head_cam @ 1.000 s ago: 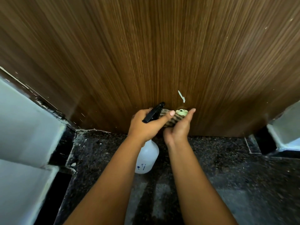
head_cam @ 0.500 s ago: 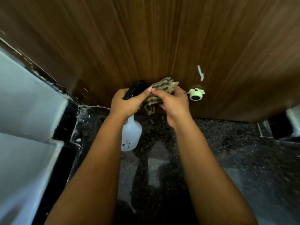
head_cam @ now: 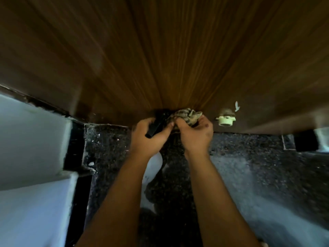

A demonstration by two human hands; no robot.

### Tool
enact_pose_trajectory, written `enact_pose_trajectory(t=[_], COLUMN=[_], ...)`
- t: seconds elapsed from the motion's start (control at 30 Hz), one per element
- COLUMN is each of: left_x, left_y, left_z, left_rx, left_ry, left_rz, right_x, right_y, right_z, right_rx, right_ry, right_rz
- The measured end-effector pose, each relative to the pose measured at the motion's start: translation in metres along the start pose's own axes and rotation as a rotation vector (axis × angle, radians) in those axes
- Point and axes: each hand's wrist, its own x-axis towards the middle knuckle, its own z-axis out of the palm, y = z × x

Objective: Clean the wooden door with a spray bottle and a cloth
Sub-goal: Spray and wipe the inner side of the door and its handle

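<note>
Head camera, looking down along a wooden door [head_cam: 178,50] to where its bottom edge meets the floor. The door is dark brown with fine vertical grain and fills the upper half of the view.

Two bare forearms reach forward from the bottom of the frame, and the hands meet close against the base of the door. The left hand [head_cam: 151,135] has its fingers curled around the black trigger head of a spray bottle [head_cam: 154,163]; the bottle's white plastic body hangs below the wrist, partly hidden by the forearm. A few small dark marks show on the white body, too blurred to read as writing or a brand.

The right hand [head_cam: 195,134] pinches a bunched striped cloth [head_cam: 187,115], tan and dark, with its fingertips. The left thumb reaches across and touches the cloth too. The cloth sits just in front of the door's lowest part.

Just right of the hands, a pale round door stopper [head_cam: 225,120] juts from the door, with a small white fleck above it.

Below lies a dark speckled stone floor [head_cam: 249,157]. A white wall [head_cam: 32,139] stands at the left.
</note>
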Motion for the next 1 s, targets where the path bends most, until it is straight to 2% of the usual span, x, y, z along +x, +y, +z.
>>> enact_pose_trajectory(t=[0.17,0.3,0.47,0.6,0.7,0.83,1.0], left_x=[-0.012,-0.043,-0.104,-0.15,-0.199,-0.269,-0.336], left_y=[0.032,0.095,0.207,0.335,0.436,0.549,0.65], left_z=[-0.006,-0.026,-0.063,-0.103,-0.124,-0.14,-0.159], left_rx=[0.071,0.023,-0.065,-0.1,-0.048,0.056,-0.047], left_ry=[-0.035,-0.066,-0.098,-0.14,-0.21,-0.305,-0.395], left_rz=[-0.085,-0.112,-0.182,-0.193,-0.102,0.119,0.268], right_x=[-0.014,-0.027,-0.06,-0.09,-0.118,-0.138,-0.149], right_y=[-0.037,-0.099,-0.212,-0.345,-0.453,-0.572,-0.66], right_z=[-0.013,-0.051,-0.121,-0.186,-0.245,-0.332,-0.426], right_rx=[-0.11,-0.014,0.055,0.203,0.177,-0.003,-0.353], right_ry=[-0.065,-0.034,-0.037,0.021,0.052,0.065,0.018], right_rz=[0.162,0.326,0.392,0.412,0.345,0.18,-0.001])
